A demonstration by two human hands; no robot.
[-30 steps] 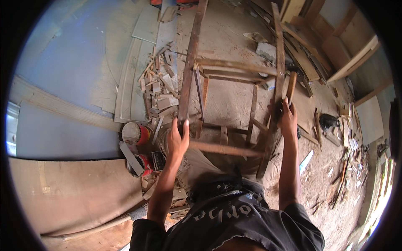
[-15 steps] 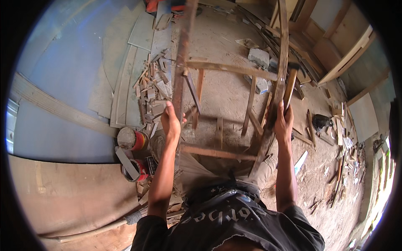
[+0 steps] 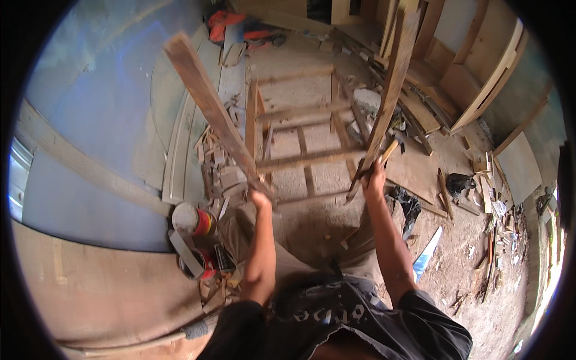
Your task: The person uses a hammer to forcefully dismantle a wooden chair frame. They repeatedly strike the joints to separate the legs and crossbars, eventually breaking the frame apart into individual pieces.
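Observation:
A brown wooden frame (image 3: pixel 309 159) with long posts and several crossbars stands before me, its two near posts rising toward the camera. My left hand (image 3: pixel 261 198) is closed around the lower end of the left post (image 3: pixel 213 105). The right post (image 3: pixel 391 84) is gripped low down by my right hand (image 3: pixel 375 180). That same hand also has a hammer (image 3: pixel 390 150) against the post, its light wooden handle slanting up to a dark head. Both hands' fingers are partly hidden behind the wood.
Left of me are paint cans (image 3: pixel 193 219) and a pile of wood offcuts (image 3: pixel 228 177). A handsaw (image 3: pixel 428 255) lies on the floor at right, near a black plastic bag (image 3: pixel 461 183). Scrap boards and a concrete block (image 3: pixel 366 98) lie beyond; a wooden cabinet (image 3: pixel 474 78) stands far right.
The frame has swung round and tilted, showing more crossbars beyond the near posts. My hands have come closer together, the left moving right and nearer, the right moving left with the hammer.

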